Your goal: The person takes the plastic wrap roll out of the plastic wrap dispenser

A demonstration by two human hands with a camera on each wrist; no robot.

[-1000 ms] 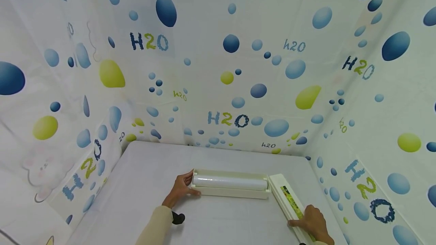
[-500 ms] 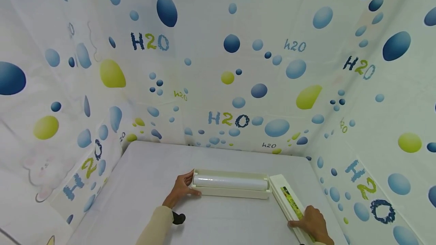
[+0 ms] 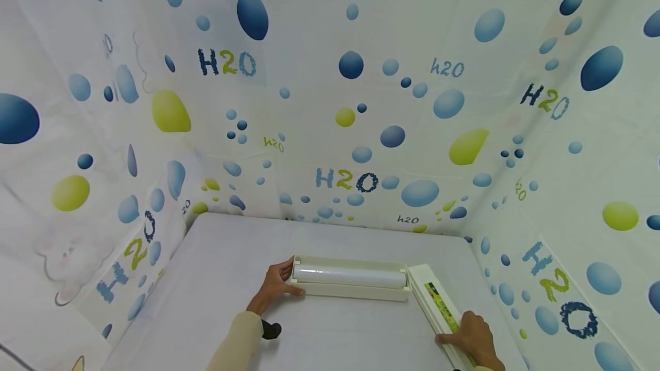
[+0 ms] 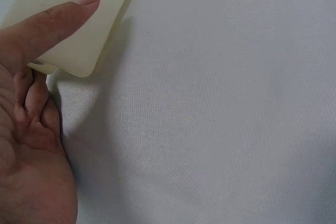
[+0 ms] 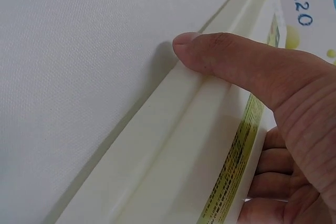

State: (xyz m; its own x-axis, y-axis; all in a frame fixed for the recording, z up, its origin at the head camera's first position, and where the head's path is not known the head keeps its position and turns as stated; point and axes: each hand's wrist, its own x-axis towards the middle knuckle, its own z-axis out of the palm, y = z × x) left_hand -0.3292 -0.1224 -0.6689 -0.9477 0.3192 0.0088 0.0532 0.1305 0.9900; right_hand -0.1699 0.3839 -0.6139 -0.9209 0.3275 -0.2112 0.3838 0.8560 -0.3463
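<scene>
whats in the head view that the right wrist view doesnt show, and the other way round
Only the head view: the shiny roll lying in the open box, and the left grip holding that box's left end, with a pale sleeve behind it.

Only the right wrist view: rows of fine marks on the green label, too small to read, and the inner side of the fingers of the right grip.

Both: the right grip on the long cream piece, the white cloth and the patterned curtain.
</scene>
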